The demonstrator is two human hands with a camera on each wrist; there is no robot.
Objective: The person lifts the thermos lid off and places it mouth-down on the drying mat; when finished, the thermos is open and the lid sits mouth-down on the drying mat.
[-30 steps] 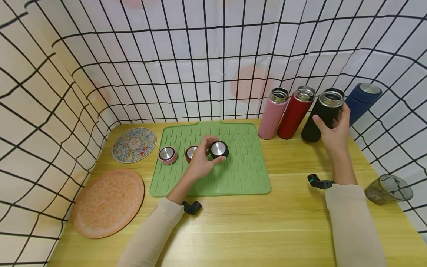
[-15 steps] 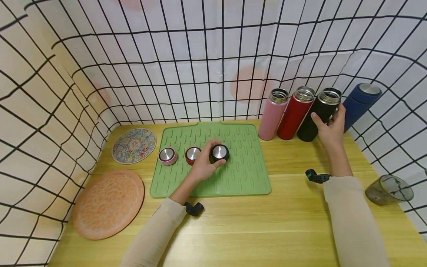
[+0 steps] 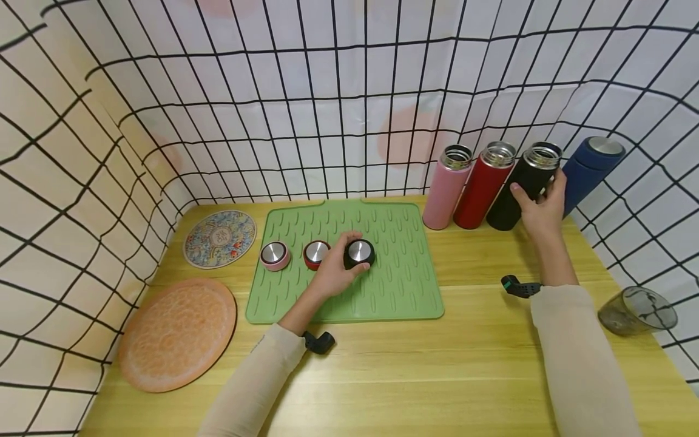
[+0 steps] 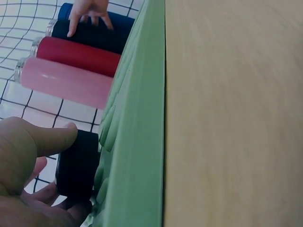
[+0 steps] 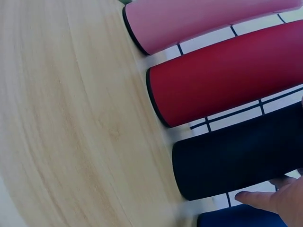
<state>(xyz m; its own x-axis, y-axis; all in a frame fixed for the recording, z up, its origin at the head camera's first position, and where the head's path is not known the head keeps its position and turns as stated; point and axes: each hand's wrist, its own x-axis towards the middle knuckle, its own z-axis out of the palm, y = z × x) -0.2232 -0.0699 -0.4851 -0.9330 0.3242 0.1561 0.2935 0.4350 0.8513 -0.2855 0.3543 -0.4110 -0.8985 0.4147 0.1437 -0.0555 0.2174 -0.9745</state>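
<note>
Left hand (image 3: 334, 273): at centre of the head view, thumb and fingers pinching the black lid (image 3: 360, 251).
Black lid: metal top up, on the green mat (image 3: 401, 276).
Other lids: pink lid (image 3: 275, 257) and red lid (image 3: 315, 255), left of the black one, on the mat.
Right hand (image 3: 542, 209): upper right, thumb and fingers gripping the black bottle (image 3: 517, 193).
Black bottle: upright, mouth uncovered, between red bottle (image 3: 480, 191) and blue bottle (image 3: 590, 173).
Pink bottle (image 3: 446, 191): upright, left of the red one.

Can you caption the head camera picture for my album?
Left hand grips the black lid on the green mat; right hand holds the open black bottle.
</note>
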